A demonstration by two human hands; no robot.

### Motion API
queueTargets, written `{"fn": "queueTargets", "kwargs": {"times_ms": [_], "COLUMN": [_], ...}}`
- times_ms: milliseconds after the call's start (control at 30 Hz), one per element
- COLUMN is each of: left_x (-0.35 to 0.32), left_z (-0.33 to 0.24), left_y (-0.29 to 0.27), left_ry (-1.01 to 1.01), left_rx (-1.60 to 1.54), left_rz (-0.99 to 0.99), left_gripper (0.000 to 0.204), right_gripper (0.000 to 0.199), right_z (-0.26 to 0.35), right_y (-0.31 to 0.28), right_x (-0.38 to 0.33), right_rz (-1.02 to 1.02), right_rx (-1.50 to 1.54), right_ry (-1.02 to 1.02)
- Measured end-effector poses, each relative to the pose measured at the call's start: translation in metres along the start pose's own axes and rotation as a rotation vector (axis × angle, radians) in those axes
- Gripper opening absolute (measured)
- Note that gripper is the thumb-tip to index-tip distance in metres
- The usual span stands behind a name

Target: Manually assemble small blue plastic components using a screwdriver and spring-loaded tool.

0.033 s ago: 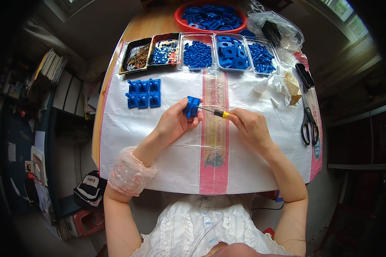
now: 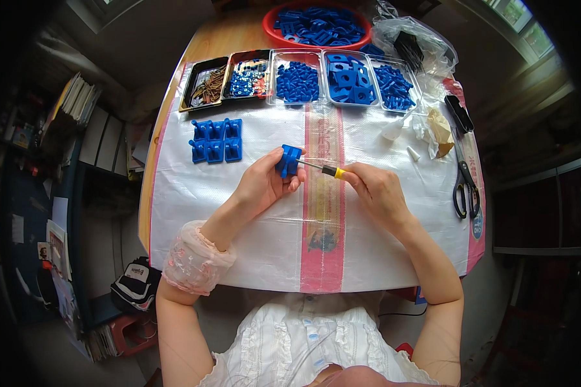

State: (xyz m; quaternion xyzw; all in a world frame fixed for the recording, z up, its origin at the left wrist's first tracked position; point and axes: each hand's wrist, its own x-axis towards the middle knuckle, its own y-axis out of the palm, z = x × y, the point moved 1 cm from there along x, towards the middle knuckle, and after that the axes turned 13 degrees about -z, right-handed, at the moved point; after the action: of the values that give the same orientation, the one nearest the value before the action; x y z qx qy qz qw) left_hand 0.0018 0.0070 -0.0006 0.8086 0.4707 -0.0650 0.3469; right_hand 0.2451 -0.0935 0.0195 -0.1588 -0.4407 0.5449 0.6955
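Near the middle of the table, my left hand is closed round a small blue plastic part, thumb and fingers on its sides. From the right, my right hand grips the yellow and black handle of a screwdriver. Its thin metal shaft points left, and the tip meets the right side of the blue part; the exact contact spot is too small to make out. Left of my left hand, several blue plastic pieces with upright hook-like pegs stand in two tight rows.
Across the back stand a black tray of brown screws, a tray of small metal pieces, and clear trays of blue parts. Behind them is a red basin. Scissors lie at the right edge, near a small white nozzle.
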Motion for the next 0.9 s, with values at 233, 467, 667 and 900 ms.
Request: {"fn": "queueTargets", "kwargs": {"times_ms": [233,467,667,900], "left_x": [0.0,0.001,0.0,0.0], "left_z": [0.001,0.001,0.001,0.001], "left_y": [-0.003,-0.003,-0.002,-0.002], "left_ry": [0.005,0.004,0.0,-0.009], "left_rx": [-0.031,-0.026,-0.012,-0.043], "left_rz": [-0.003,-0.015,0.001,-0.009], "left_gripper": [0.05,0.05,0.05,0.049], "right_gripper": [0.027,0.023,0.019,0.021], "right_z": [0.013,0.004,0.003,0.014], "right_y": [-0.001,0.002,0.0,-0.001], "right_x": [0.003,0.0,0.001,0.003], "right_rz": [-0.099,-0.083,-0.098,-0.138], "right_rx": [0.08,0.097,0.027,0.158], "right_ry": [-0.077,-0.025,-0.08,-0.041]}}
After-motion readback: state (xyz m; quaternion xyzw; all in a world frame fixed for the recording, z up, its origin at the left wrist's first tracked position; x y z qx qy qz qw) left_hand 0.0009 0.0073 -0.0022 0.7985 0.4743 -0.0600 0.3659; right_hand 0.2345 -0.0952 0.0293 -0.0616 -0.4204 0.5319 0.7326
